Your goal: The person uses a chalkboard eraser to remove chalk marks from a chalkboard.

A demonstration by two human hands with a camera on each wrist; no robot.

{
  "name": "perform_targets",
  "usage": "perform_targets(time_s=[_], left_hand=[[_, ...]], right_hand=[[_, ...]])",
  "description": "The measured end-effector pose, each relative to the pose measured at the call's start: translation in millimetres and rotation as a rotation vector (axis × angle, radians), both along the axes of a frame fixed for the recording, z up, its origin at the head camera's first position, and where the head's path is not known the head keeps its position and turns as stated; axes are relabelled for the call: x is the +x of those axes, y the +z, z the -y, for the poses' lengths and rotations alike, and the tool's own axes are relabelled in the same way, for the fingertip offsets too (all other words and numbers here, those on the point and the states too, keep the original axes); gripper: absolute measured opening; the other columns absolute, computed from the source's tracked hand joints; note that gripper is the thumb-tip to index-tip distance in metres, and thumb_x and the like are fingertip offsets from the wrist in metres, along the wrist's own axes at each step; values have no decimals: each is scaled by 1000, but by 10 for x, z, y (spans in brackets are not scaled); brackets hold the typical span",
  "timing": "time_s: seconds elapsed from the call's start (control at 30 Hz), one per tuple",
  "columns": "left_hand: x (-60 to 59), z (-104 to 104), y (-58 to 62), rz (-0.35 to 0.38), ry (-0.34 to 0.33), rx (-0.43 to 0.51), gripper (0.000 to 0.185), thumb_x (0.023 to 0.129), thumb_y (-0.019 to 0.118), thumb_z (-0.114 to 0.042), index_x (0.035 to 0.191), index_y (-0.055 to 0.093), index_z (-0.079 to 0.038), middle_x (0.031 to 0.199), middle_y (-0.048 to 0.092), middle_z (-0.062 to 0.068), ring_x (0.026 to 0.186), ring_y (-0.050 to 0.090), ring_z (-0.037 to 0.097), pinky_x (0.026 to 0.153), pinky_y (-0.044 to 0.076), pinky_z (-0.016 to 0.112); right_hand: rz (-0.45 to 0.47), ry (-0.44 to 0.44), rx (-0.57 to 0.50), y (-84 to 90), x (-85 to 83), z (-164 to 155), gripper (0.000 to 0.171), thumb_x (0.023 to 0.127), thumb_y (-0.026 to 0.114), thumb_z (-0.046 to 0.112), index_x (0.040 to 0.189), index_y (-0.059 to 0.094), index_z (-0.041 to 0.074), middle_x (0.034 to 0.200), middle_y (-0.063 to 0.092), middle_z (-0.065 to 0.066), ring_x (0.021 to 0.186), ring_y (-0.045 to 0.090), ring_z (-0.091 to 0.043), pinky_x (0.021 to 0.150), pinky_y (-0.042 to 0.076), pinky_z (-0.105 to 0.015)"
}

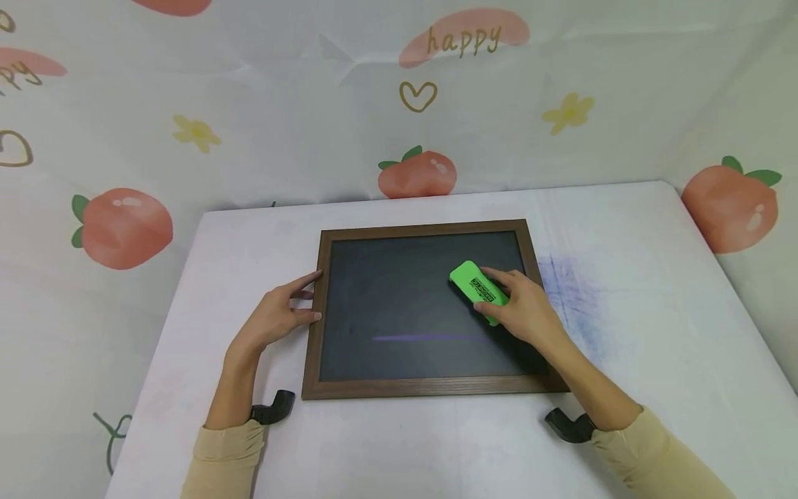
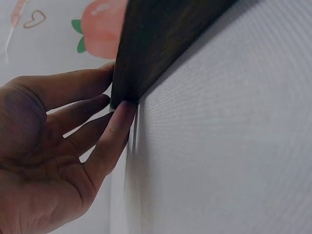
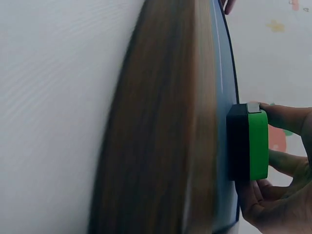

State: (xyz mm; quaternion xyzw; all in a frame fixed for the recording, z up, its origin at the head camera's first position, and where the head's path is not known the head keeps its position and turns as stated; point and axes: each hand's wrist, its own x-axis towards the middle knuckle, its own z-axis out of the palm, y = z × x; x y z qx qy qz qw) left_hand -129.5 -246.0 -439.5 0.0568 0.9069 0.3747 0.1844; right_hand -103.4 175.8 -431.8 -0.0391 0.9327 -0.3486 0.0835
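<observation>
**Chalkboard wiping: flat eraser, steady frame**

Chalkboard [image 1: 399,305] lies flat in the middle of the counter [image 1: 654,360], wooden frame all round, with one faint purple line [image 1: 430,337] low on the slate. Our right hand [image 1: 526,308] grips the green eraser [image 1: 479,289], fingers curled round it, its dark pad flat on the board just above that line. Our left hand [image 1: 277,315] presses straight fingers against the left frame edge [image 1: 316,305], holding nothing. We'd say the trick is keeping the pad fully flat, stroking along the line rather than across, and bracing the frame firmly so it doesn't skid on the smooth counter.
</observation>
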Motion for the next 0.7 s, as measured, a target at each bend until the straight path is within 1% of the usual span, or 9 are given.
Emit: perform_targets(time_s=[0.13,0.27,0.33,0.47,0.57,0.7], left_hand=[[9,4,4,-4,2,-1,75,87,72,-9,154,38,-16,132,58,25,123,53,44,91,45,54],[18,6,9,-9,6,1,75,88,72,-9,154,38,-16,132,58,25,123,53,44,92,44,55],[23,6,8,-4,10,8,75,88,72,-8,154,38,-16,133,57,25,124,52,44,93,44,56],[32,-4,3,14,14,24,76,88,72,-7,155,37,-16,135,55,25,127,49,44,97,42,58],[37,-13,-1,12,14,30,76,88,72,-7,155,37,-16,137,55,26,129,47,45,99,41,60],[41,-9,-6,6,13,24,76,88,72,-7,155,37,-17,137,54,25,131,46,44,100,40,61]], right_hand=[[14,-21,2,4,27,-63,69,85,79,27,145,51,8,117,58,-20,88,59,-29,68,45,-36],[18,-27,0,7,46,-104,70,85,79,28,145,50,7,117,57,-20,92,63,-31,70,47,-38],[16,-26,2,2,62,-117,70,85,78,28,145,50,6,118,56,-20,92,64,-31,69,47,-37],[4,-29,22,-14,106,-135,68,85,78,28,143,52,4,117,58,-20,86,58,-28,68,43,-36],[-14,-36,37,-13,139,-141,67,85,78,28,142,53,3,111,60,-19,81,53,-26,65,40,-35],[-23,-48,51,1,185,-138,66,84,79,28,140,55,2,102,59,-16,77,52,-24,62,39,-34]])
